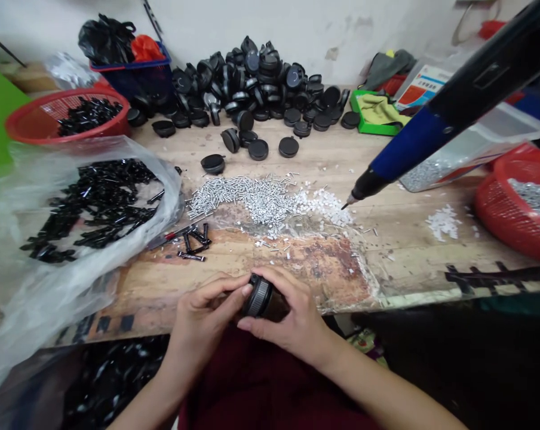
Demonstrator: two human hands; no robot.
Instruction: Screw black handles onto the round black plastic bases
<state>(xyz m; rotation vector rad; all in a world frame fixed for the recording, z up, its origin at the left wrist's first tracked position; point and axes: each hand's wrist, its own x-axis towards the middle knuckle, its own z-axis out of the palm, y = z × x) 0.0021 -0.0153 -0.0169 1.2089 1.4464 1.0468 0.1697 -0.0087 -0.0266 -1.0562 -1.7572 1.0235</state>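
Observation:
A round black ribbed plastic part [258, 297] is held between both hands at the table's front edge, tilted on its side. My left hand [211, 307] pinches it from the left with thumb and forefinger. From the right, my right hand [292, 310] curls its fingers over the top, with the thumb below. Beyond the hands lie a heap of small metal screws or pins [238, 194] and a pile of small white pieces [326, 206]. Several short black plastic pieces [193, 243] lie to the left, close to a thin red-handled tool [169, 236].
A blue and black electric screwdriver [413, 128] hangs point down at the right. Many round black parts [252, 83] are heaped against the wall. A plastic bag [162, 239] of black pieces and a red basket [19, 122] stand left; another red basket [498, 209] stands right.

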